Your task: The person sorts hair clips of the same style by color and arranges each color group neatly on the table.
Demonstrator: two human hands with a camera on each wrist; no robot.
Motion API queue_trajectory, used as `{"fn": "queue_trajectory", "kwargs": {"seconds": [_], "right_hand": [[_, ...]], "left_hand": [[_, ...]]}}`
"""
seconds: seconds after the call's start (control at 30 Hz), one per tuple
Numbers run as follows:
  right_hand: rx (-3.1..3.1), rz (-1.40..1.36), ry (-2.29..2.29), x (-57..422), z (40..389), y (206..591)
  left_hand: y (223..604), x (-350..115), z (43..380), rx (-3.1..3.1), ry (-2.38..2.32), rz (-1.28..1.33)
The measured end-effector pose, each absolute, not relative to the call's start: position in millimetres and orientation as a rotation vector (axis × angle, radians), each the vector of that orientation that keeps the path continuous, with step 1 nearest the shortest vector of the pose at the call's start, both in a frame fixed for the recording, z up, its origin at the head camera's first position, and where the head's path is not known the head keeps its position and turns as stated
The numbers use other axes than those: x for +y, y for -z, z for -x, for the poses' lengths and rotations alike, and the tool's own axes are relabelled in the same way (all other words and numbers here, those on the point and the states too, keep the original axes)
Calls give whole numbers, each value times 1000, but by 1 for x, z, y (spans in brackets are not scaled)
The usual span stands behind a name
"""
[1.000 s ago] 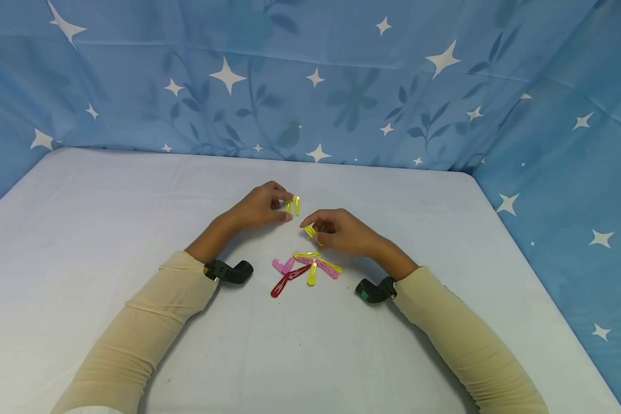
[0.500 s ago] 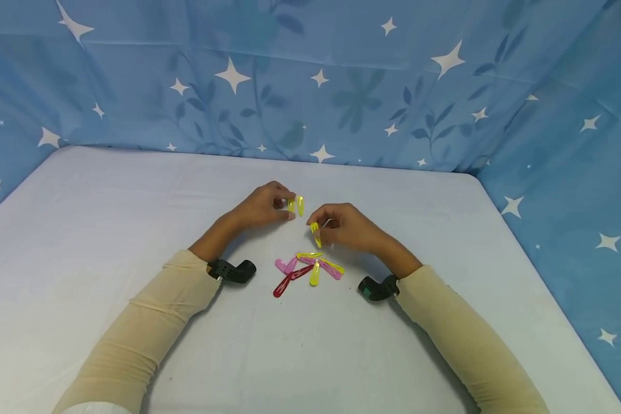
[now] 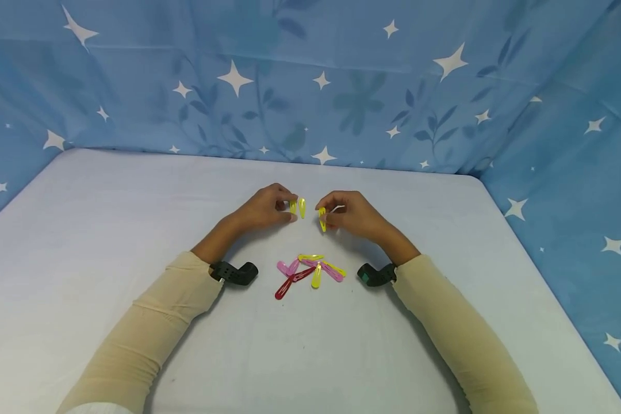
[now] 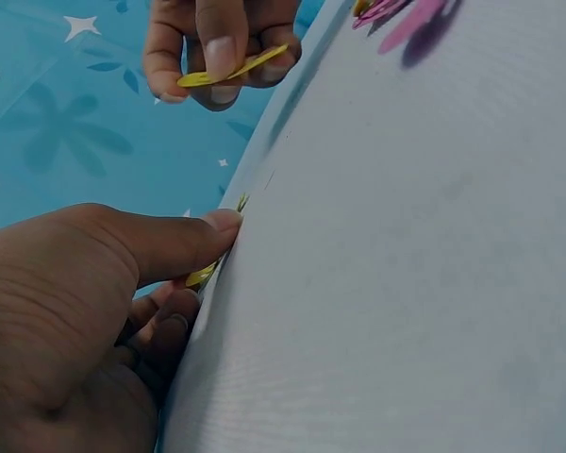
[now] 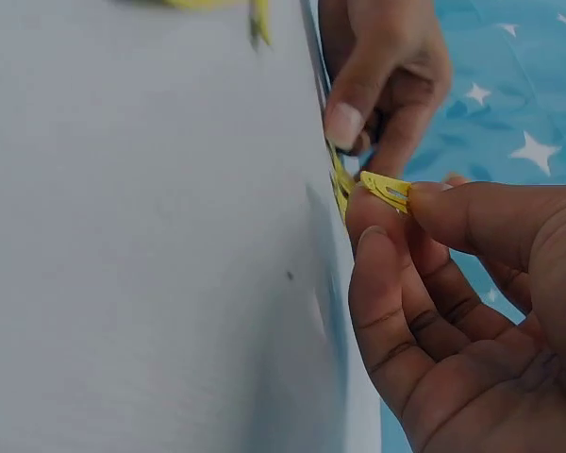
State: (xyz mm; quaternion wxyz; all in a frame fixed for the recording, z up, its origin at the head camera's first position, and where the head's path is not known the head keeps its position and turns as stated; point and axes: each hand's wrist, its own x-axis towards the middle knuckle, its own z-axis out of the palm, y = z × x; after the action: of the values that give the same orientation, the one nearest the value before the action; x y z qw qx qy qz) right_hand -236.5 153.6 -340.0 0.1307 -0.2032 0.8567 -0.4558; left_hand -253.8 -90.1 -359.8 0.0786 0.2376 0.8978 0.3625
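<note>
Between the thumb and fingers of my right hand (image 3: 356, 215) a yellow snap hair clip (image 3: 322, 219) is pinched, held above the table; the right wrist view shows its slotted end (image 5: 387, 191) at the thumb tip. My left hand (image 3: 265, 208) rests at the table, its thumb and index finger at the two ends of another yellow hair clip (image 3: 292, 207), which its fingers partly hide. Just right of that one stands or lies a further yellow clip (image 3: 302, 207), apart from both hands. Nearer the person is a loose pile of yellow, pink and dark red hair clips (image 3: 303, 274).
A white cloth covers the table (image 3: 186, 345). Behind it and to the right hangs a blue curtain (image 3: 290, 86) with stars and leaves. Black wrist cameras (image 3: 234, 273) sit on both forearms, to either side of the pile.
My right hand has moved away from the pile, up and slightly right, with its yellow hair clip turning more upright. The left hand stays at its clip. The whole view has shifted slightly.
</note>
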Motion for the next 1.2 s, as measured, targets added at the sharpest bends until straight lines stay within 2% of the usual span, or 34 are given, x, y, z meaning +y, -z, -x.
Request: {"fn": "queue_trajectory", "kwargs": {"seconds": [0.2,0.4,1.2], "right_hand": [[2514,443,1430,162,255,338],[2514,442,1421,159,264,338],[2588,369,1283,126,274,344]], "left_hand": [[358,-90,253,2672,-1100,-700],[359,-91,254,2676,-1110,-672],[362,-92,257,2663,-1112,-697]]}}
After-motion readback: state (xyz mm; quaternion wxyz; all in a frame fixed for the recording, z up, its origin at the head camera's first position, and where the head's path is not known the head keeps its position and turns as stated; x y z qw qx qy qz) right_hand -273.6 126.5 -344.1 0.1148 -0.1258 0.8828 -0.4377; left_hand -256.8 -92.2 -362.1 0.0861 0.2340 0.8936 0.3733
